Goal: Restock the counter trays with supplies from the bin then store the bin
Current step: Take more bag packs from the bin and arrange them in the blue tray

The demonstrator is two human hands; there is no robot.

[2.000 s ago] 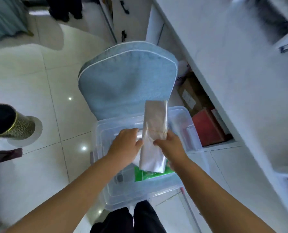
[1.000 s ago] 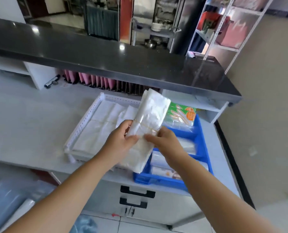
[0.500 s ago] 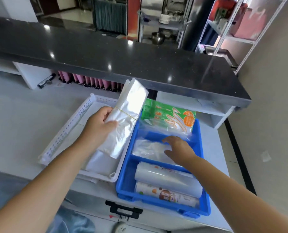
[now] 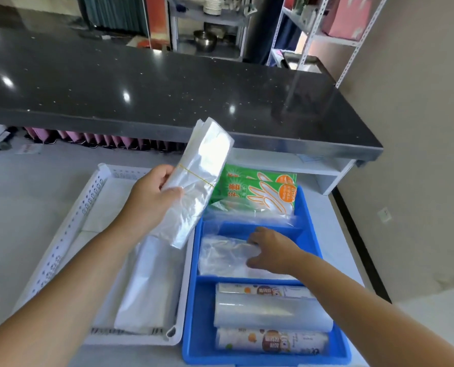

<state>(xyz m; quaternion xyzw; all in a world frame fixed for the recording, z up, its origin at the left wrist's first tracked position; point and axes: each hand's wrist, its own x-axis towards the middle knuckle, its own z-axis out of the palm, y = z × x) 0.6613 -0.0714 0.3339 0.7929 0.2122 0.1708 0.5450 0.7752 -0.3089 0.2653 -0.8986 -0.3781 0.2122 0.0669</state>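
From the head view, the left hand (image 4: 151, 197) grips a banded bundle of clear bags (image 4: 194, 181) above the gap between the white tray (image 4: 69, 229) and the blue tray (image 4: 310, 239), probably freeing the other hand. The right hand (image 4: 271, 251), fingers loosely spread, presses loose bags (image 4: 226, 256) in the blue tray's middle compartment (making room, I'd guess). A second ago both hands held the bundle.
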